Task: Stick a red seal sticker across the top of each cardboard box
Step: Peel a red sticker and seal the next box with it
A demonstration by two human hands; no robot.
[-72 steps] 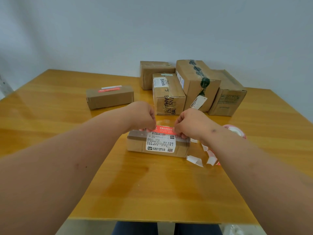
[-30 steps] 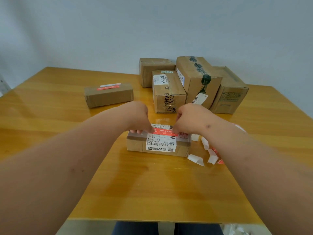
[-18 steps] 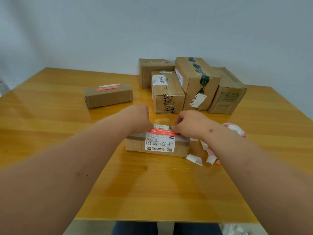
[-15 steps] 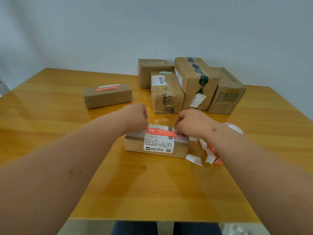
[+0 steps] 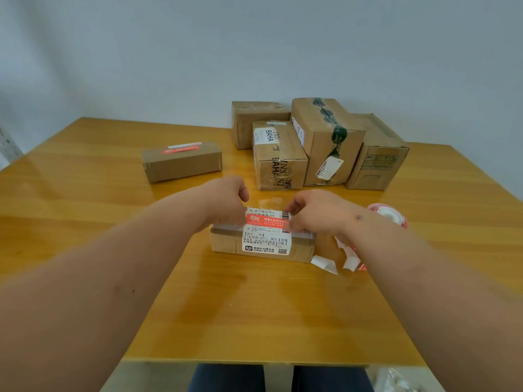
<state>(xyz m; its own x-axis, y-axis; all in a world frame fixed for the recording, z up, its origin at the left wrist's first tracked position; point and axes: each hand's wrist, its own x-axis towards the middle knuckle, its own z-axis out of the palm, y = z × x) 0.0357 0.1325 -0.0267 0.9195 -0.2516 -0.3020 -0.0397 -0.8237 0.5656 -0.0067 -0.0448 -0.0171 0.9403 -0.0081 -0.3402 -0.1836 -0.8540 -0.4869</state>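
Note:
A small cardboard box (image 5: 226, 244) with a white shipping label lies in the middle of the table, in front of me. A red seal sticker (image 5: 267, 219) lies flat across its top, over the label. My left hand (image 5: 226, 199) is curled at the sticker's left end, with nothing in it. My right hand (image 5: 314, 213) covers the sticker's right end, fingertips and thumb on it. Another long box (image 5: 184, 166) at the left bears a red sticker (image 5: 181, 150) on top.
Several taller cardboard boxes (image 5: 328, 137) stand grouped at the table's far side near the wall. A roll of red stickers (image 5: 389, 215) sits to the right of my right wrist. White backing scraps (image 5: 325, 264) lie beside the box. The wooden table (image 5: 254, 306) ends near my legs.
The sticker, held stretched between both hands above the box, has come down flat onto the box top. My left hand has let go of its end.

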